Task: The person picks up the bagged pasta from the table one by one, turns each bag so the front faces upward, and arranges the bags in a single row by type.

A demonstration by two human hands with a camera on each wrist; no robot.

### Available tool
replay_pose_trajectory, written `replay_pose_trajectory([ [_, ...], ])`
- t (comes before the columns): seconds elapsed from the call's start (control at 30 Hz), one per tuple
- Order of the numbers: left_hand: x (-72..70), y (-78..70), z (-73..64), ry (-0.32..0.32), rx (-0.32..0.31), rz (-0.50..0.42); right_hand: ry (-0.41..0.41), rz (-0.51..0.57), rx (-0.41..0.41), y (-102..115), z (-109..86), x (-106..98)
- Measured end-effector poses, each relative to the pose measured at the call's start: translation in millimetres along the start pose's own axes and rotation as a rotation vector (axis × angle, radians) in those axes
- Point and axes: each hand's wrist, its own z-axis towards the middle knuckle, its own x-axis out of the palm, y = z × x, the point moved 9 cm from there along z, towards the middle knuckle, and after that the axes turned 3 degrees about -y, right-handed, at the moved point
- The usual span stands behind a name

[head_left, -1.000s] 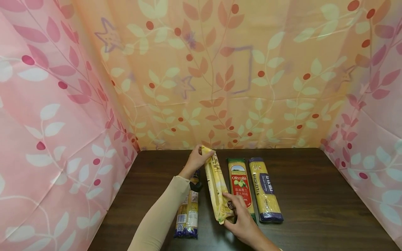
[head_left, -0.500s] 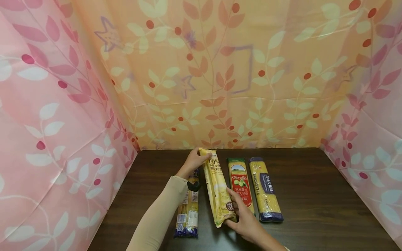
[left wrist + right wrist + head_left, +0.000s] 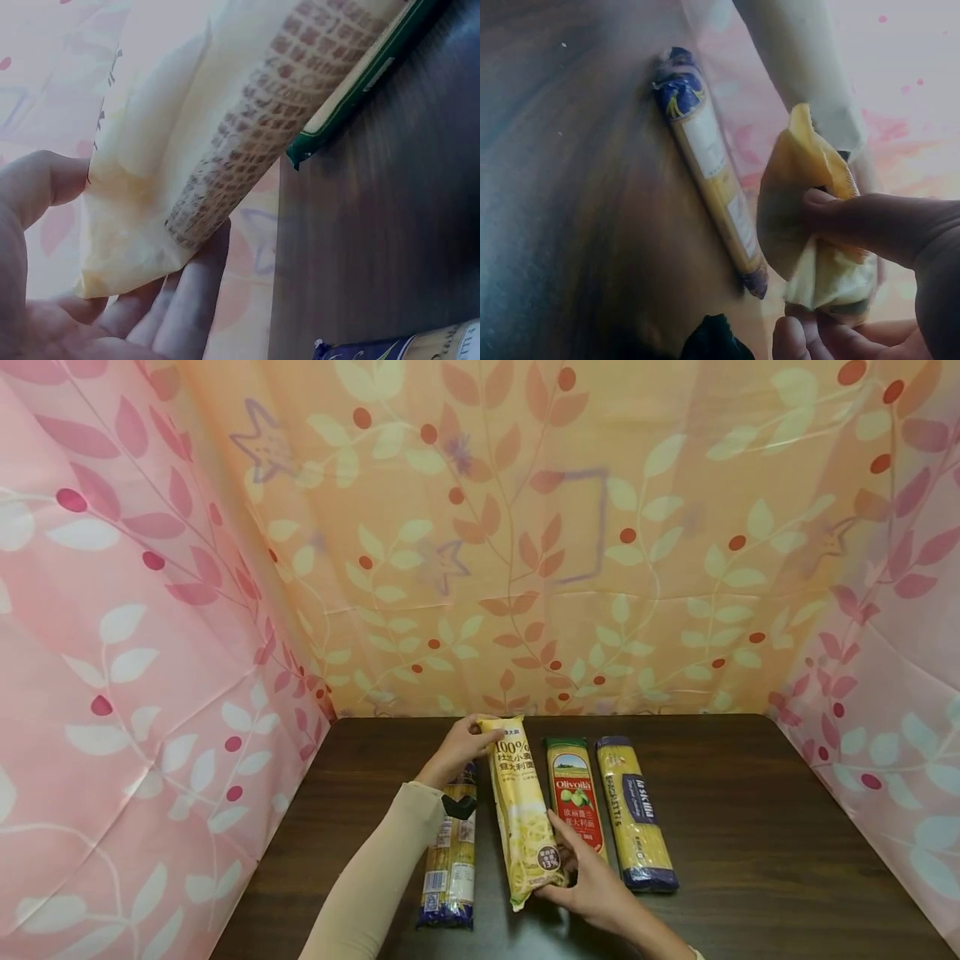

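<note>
A yellow pasta packet (image 3: 521, 806) with Chinese lettering and "100%" on its front is held up over the table by both hands. My left hand (image 3: 457, 750) grips its far end; in the left wrist view the thumb is on one side and the fingers (image 3: 199, 300) lie under the wrapper. The near end is held by my right hand (image 3: 588, 881), and in the right wrist view its thumb (image 3: 870, 221) presses the crumpled yellow end. Left of it, partly under the left wrist, lies a blue-ended spaghetti packet (image 3: 447, 877).
On the dark wooden table (image 3: 750, 827), to the right, lie a red-and-green Olivoilà pasta packet (image 3: 576, 793) and a purple-ended La Sicilia spaghetti packet (image 3: 637, 818). Patterned curtains, an orange one (image 3: 525, 527) at the back and pink ones at the sides, surround the table.
The yellow packet has turned about its length, so its printed front now faces up toward the head camera. Its near end has dropped slightly. Both hands keep their hold on it.
</note>
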Motion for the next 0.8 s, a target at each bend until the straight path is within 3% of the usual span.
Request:
replay_pose_trajectory([
  [0.1,-1.6,-0.6,1.3,0.013,0.006,0.055,-0.021,-0.003,-0.028,3,0.3,1],
  [0.27,-5.1,1.0,2.1,0.025,0.011,0.175,-0.006,-0.043,0.0,3,2.1,6],
  [0.53,-4.4,8.8,6.7,0.008,0.047,0.221,-0.011,-0.211,0.001,5,8.8,15],
  [0.67,-0.5,8.2,9.6,-0.033,0.075,0.262,-0.016,-0.22,0.017,5,13.0,21],
  [0.8,1.8,10.9,14.9,-0.044,0.064,0.294,-0.029,-0.232,0.029,3,16.8,24],
])
